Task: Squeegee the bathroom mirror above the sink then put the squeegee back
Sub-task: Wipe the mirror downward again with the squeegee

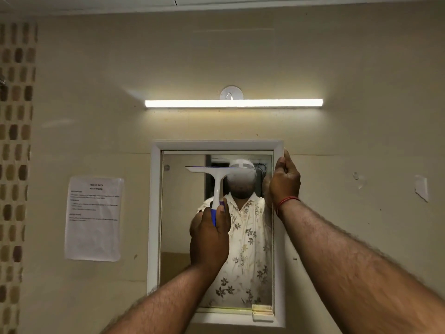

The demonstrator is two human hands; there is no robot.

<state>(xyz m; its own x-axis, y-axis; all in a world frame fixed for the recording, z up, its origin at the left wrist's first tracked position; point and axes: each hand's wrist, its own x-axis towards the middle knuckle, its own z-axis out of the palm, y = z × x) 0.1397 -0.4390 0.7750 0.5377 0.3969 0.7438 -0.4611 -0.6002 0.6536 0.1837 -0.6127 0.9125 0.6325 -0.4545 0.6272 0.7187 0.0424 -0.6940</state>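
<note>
A white-framed mirror [179,227] hangs on the beige wall, showing a person's reflection. My left hand [210,239] grips the blue-and-white handle of a white squeegee [218,179]. Its blade lies level against the glass near the mirror's top, spanning the middle. My right hand [285,179] curls its fingers round the frame's upper right edge, with a red thread on the wrist. The sink is out of view.
A lit tube light [233,103] runs along the wall above the mirror, with a round white hook [231,92] over it. A printed paper sheet [94,218] is stuck left of the mirror. Brown mosaic tiles [16,165] line the far left.
</note>
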